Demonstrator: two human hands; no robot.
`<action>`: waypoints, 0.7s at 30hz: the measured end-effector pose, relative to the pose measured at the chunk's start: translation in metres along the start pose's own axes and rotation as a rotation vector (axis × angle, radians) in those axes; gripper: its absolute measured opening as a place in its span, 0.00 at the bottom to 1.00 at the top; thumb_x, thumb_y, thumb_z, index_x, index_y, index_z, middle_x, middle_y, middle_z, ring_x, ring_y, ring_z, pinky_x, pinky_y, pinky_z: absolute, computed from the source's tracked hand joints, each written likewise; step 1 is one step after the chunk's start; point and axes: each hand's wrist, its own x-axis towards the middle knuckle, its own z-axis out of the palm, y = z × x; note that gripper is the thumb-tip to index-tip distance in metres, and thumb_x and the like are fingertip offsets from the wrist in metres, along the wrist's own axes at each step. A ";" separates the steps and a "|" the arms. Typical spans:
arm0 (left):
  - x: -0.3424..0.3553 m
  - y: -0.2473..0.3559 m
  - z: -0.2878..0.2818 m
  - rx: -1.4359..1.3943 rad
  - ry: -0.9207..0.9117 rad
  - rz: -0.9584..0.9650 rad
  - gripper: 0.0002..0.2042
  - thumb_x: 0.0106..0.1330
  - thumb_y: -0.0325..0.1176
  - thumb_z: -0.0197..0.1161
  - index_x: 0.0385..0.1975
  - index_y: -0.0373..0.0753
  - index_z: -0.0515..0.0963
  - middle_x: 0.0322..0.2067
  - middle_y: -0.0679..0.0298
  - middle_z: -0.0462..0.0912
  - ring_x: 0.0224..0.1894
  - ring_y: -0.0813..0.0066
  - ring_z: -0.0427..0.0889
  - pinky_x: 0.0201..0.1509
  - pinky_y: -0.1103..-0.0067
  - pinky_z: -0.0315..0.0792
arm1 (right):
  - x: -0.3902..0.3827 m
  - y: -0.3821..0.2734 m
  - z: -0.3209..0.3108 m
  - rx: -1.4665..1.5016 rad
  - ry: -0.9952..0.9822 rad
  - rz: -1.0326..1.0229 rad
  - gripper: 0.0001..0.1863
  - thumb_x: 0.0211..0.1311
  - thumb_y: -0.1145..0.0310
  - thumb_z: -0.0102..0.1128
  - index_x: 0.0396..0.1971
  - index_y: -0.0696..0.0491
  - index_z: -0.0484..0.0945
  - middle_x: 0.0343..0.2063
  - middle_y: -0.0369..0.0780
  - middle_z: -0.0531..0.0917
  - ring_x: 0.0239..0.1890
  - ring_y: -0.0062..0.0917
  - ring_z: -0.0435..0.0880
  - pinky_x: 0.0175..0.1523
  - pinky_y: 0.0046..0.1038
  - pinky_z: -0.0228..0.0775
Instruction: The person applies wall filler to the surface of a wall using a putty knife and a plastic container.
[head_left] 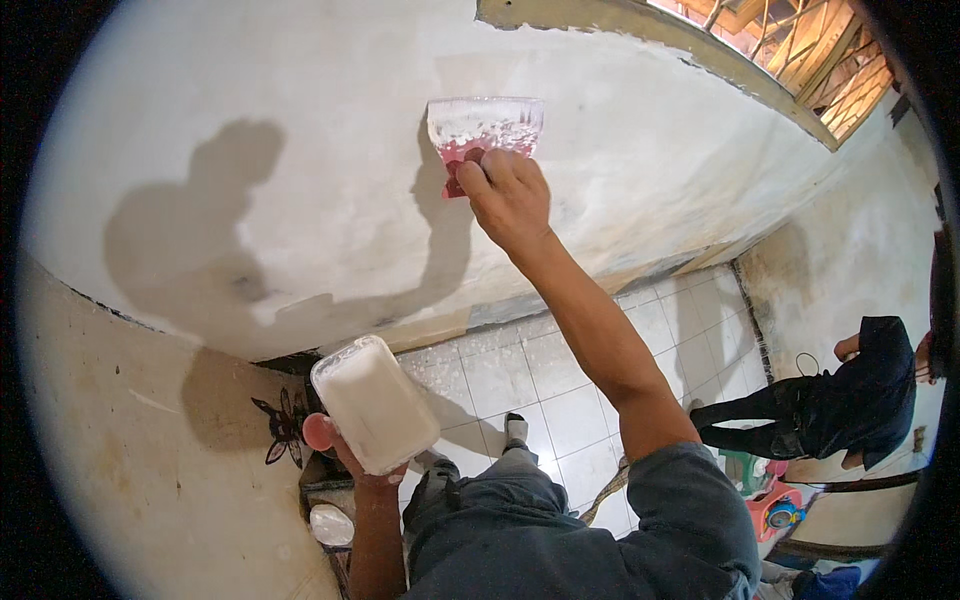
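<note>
My right hand [508,195] is closed round a wide pink putty knife [486,130]. White putty coats its broad blade, whose far edge lies at the pale wall [340,120]. Low on the left, my left hand [375,475] grips a white rectangular tub [372,395] by its near end. A cream-white mass, apparently putty, fills the tub, and more is smeared on its rim. Beside that hand shows a round pink thing [319,432], whose kind I cannot make out. The fingers under the tub are hidden.
A window with a wooden frame [690,45] opens at the upper right. White floor tiles [570,425] carry pale specks near the wall. At the right stands another person in dark clothes [850,400], near colourful plastic items [775,508]. A dark flower-shaped ornament [283,428] is at the left.
</note>
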 end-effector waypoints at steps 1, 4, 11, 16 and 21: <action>-0.003 -0.001 -0.001 0.005 0.073 0.015 0.37 0.64 0.68 0.48 0.68 0.52 0.61 0.61 0.61 0.71 0.56 0.57 0.78 0.49 0.55 0.80 | -0.011 0.006 0.007 0.070 -0.093 -0.004 0.11 0.41 0.70 0.68 0.19 0.47 0.71 0.21 0.33 0.68 0.24 0.26 0.73 0.27 0.30 0.63; -0.007 0.012 -0.015 -0.045 -0.071 -0.005 0.38 0.64 0.68 0.47 0.69 0.51 0.59 0.64 0.61 0.67 0.60 0.57 0.72 0.55 0.54 0.74 | -0.047 -0.010 0.002 0.150 -0.100 -0.016 0.09 0.42 0.72 0.66 0.20 0.48 0.73 0.21 0.34 0.71 0.24 0.28 0.74 0.26 0.32 0.65; -0.008 0.010 -0.025 -0.246 -0.193 -0.054 0.39 0.64 0.70 0.46 0.69 0.51 0.57 0.66 0.62 0.64 0.63 0.58 0.69 0.59 0.53 0.70 | 0.008 -0.030 -0.048 0.464 0.375 1.062 0.11 0.48 0.81 0.54 0.17 0.54 0.62 0.18 0.30 0.65 0.23 0.13 0.60 0.27 0.19 0.55; -0.012 -0.001 0.060 -0.045 0.239 -0.003 0.39 0.63 0.69 0.49 0.68 0.50 0.58 0.57 0.57 0.73 0.44 0.58 0.81 0.29 0.64 0.80 | 0.032 -0.003 -0.028 0.494 0.298 1.075 0.10 0.47 0.81 0.54 0.17 0.54 0.62 0.17 0.30 0.65 0.22 0.14 0.60 0.27 0.20 0.55; -0.009 0.008 0.005 -0.086 -0.373 -0.102 0.39 0.63 0.71 0.46 0.69 0.55 0.58 0.66 0.65 0.65 0.64 0.55 0.69 0.61 0.49 0.69 | 0.035 -0.042 -0.004 0.404 0.000 0.502 0.06 0.49 0.73 0.60 0.22 0.55 0.71 0.20 0.43 0.72 0.23 0.40 0.74 0.28 0.36 0.67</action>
